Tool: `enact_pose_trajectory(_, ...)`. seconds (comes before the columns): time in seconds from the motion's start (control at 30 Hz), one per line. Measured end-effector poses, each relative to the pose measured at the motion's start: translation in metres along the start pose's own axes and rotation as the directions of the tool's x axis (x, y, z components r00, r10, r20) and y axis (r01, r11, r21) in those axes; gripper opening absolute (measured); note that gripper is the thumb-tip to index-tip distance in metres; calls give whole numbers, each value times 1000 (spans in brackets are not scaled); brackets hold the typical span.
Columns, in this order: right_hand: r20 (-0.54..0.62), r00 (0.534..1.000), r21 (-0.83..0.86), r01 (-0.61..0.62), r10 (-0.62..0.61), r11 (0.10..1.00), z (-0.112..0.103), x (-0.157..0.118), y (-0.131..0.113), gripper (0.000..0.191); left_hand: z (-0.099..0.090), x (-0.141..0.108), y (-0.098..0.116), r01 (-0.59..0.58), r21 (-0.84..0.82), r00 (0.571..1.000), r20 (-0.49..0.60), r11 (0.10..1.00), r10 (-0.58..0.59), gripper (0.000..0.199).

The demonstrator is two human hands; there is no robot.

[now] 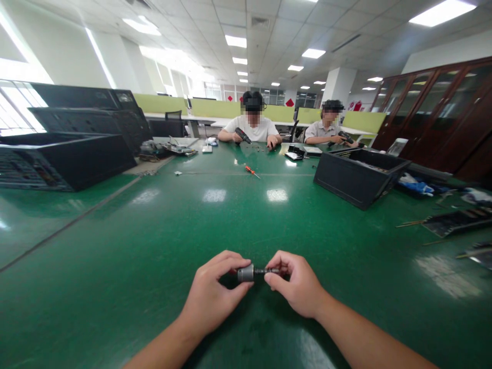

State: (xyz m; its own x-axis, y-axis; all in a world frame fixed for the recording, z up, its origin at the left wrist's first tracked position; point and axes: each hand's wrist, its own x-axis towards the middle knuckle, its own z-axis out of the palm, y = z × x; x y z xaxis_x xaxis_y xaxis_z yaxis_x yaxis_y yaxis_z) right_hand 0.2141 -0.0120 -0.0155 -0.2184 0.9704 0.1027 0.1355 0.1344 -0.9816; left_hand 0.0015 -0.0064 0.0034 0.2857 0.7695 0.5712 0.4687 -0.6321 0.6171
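Likely an office — desk partitions [215, 109].

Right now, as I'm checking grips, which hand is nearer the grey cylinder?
Left. The left hand holds the grey cylinder; the right hand pinches the thin dark shaft to its right.

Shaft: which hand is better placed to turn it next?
Right, probably. The right hand pinches the shaft between thumb and fingers, while the left hand holds the thicker grey cylinder and could steady it.
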Motion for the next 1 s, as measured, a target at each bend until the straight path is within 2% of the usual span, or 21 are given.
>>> enact_pose_trajectory(0.57,-2,1000,6,12,-12,1000,2,0,1,6,-1,0,2,33,-14,999,6,999,-33,20)
enact_pose_trajectory(1.0,-1,1000,11,-1,1,1000,1,-1,6,8,1,-4,-5,44,-69,999,3,997,-43,23)
